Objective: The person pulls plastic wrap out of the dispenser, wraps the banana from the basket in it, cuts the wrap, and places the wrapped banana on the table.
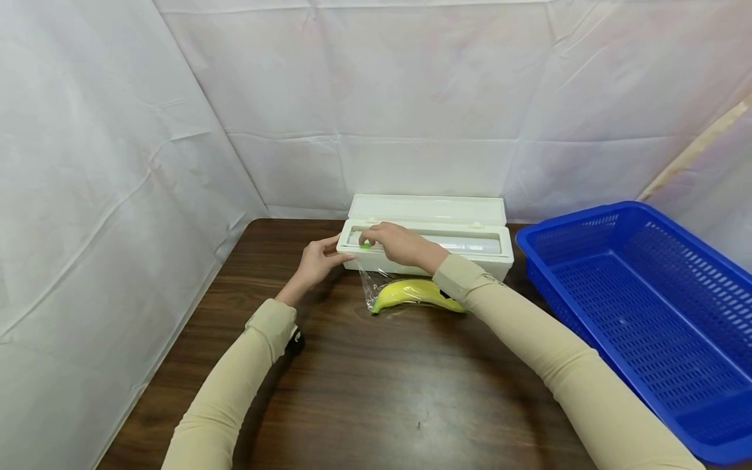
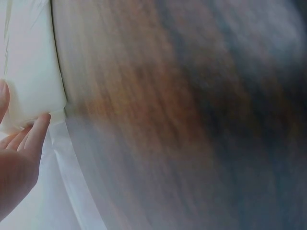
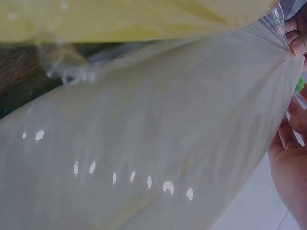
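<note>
A white cling film dispenser box (image 1: 423, 260) lies with its lid (image 1: 427, 209) raised and a film roll (image 1: 470, 244) inside. My left hand (image 1: 317, 262) grips the box's left end, thumb at the front and fingers around the side; the left wrist view shows those fingertips (image 2: 43, 124) at the box corner. Over the front edge, near the left end, my right hand (image 1: 402, 245) pinches a small green slide cutter (image 1: 365, 246). Clear film (image 1: 370, 281) runs from the box front down to a yellow banana (image 1: 411, 292), which lies wrapped in film before the box.
A large blue plastic basket (image 1: 628, 307) stands at the right, close to the box's right end. Behind the brown wooden table (image 1: 382, 385) hangs a white sheet (image 1: 423, 98), with another (image 1: 88, 196) along the left.
</note>
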The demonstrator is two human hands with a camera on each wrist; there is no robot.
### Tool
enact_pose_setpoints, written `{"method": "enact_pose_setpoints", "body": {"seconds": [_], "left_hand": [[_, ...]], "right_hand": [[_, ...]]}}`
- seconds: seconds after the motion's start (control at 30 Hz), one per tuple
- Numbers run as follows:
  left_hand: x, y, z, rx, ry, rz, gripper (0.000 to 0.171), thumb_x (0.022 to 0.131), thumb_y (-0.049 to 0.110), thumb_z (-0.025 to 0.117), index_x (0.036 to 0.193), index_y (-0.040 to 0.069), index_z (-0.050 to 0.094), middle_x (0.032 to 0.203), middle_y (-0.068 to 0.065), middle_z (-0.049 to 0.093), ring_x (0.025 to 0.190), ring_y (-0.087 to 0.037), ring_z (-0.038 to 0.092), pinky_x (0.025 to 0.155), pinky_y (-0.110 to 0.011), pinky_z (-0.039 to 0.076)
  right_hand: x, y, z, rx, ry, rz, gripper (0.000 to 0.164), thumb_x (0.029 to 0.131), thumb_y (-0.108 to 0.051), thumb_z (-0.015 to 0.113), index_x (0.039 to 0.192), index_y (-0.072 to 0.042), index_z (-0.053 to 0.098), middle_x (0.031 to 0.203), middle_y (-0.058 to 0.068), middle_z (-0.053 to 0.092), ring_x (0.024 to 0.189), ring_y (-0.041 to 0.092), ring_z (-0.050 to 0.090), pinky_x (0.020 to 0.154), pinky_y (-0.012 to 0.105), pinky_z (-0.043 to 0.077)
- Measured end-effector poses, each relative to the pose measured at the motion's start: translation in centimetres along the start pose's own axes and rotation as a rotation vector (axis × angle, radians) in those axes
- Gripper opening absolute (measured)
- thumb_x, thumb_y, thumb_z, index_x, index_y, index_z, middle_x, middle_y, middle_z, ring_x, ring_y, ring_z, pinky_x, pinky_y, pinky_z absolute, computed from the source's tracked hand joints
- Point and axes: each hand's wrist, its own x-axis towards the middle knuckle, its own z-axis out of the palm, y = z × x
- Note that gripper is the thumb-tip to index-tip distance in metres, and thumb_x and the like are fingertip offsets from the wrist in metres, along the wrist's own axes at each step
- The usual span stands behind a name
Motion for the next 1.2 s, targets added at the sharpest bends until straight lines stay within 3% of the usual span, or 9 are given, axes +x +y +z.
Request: {"method": "enact_pose_setpoints", "body": {"seconds": [0.2, 0.3, 0.57, 0.93, 1.2], "left_hand": [[1.8, -3.1, 0.5, -0.024, 0.010, 0.006, 0.068, 0.098, 0.008, 0.077, 0.157, 0.002, 0.045, 0.148, -0.025, 0.058, 0.128, -0.039, 0.064, 0.098, -0.045, 0.059], [2.1, -3.8, 0.5, -0.032, 0.019, 0.016, 0.068, 0.097, 0.011, 0.079, 0.157, 0.005, 0.047, 0.149, -0.023, 0.058, 0.128, -0.037, 0.065, 0.097, -0.043, 0.059], [2.1, -3.9, 0.4, -0.027, 0.033, 0.033, 0.068, 0.095, 0.013, 0.081, 0.155, 0.005, 0.050, 0.145, -0.021, 0.062, 0.125, -0.036, 0.068, 0.095, -0.040, 0.060], [2.2, -4.1, 0.2, -0.027, 0.031, 0.021, 0.069, 0.096, 0.014, 0.080, 0.157, 0.006, 0.048, 0.148, -0.020, 0.061, 0.125, -0.036, 0.068, 0.095, -0.039, 0.061], [2.4, -4.1, 0.2, -0.052, 0.018, 0.017, 0.068, 0.097, 0.013, 0.079, 0.157, 0.006, 0.047, 0.150, -0.022, 0.058, 0.128, -0.038, 0.065, 0.098, -0.045, 0.059]], "right_hand": [[-0.2, 0.3, 0.0, 0.000, -0.001, 0.010, 0.063, 0.093, 0.025, 0.039, 0.133, -0.015, 0.068, 0.127, 0.010, 0.070, 0.124, 0.029, 0.062, 0.107, 0.043, 0.051], [-0.2, 0.3, 0.0, 0.005, 0.001, 0.013, 0.063, 0.094, 0.025, 0.038, 0.133, -0.015, 0.068, 0.128, 0.009, 0.070, 0.125, 0.029, 0.062, 0.107, 0.043, 0.050], [-0.3, 0.4, 0.0, 0.014, 0.025, -0.004, 0.059, 0.094, 0.023, 0.041, 0.132, -0.012, 0.069, 0.126, 0.011, 0.071, 0.124, 0.030, 0.063, 0.110, 0.043, 0.050], [-0.1, 0.6, 0.2, -0.013, 0.071, -0.085, 0.024, 0.108, -0.008, 0.054, 0.126, -0.009, 0.070, 0.125, 0.011, 0.073, 0.113, 0.030, 0.065, 0.102, 0.045, 0.051], [-0.3, 0.8, 0.0, -0.015, 0.103, -0.102, 0.017, 0.109, -0.008, 0.058, 0.120, -0.008, 0.071, 0.123, 0.011, 0.074, 0.116, 0.031, 0.066, 0.103, 0.045, 0.052]]}}
